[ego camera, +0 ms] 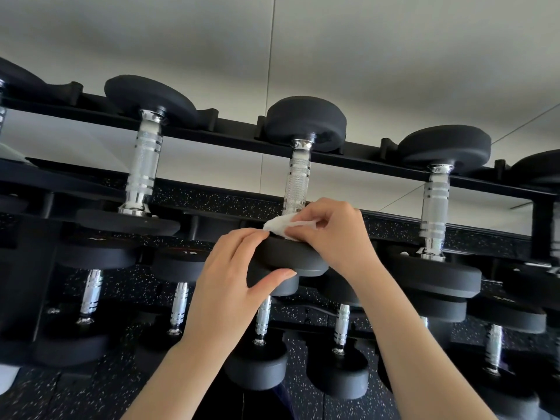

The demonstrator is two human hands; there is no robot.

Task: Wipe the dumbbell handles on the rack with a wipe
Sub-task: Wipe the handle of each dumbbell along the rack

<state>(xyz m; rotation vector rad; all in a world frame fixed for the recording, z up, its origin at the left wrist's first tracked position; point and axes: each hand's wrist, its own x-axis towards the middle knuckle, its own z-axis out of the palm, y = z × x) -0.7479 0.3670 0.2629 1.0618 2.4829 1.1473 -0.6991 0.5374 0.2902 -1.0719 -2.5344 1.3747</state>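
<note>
Right now my right hand pinches a crumpled white wipe against the bottom of the middle dumbbell's chrome handle, where the knurled bar meets the near black head. The fingers of that hand are curled together around the wipe, thumb and forefinger clamping it. My left hand steadies the same near head: its fingers lie over the top edge of the disc, just beside the wipe, and the thumb presses against the front rim, so the hand is clamped on the head rather than spread loose.

That middle dumbbell sits on the top tier of the black rack, its far head resting in a cradle on the rear rail. To the left of it on the same tier stands another dumbbell with a banded chrome handle, and to the right of it a third one, both well apart from my hands. Below the middle dumbbell, on the lower tier, several smaller dumbbells line up, their handles partly hidden behind my wrists. A "15" marking shows on a head left of my left hand. Behind the rack is a pale wall, and under it a black speckled floor.
</note>
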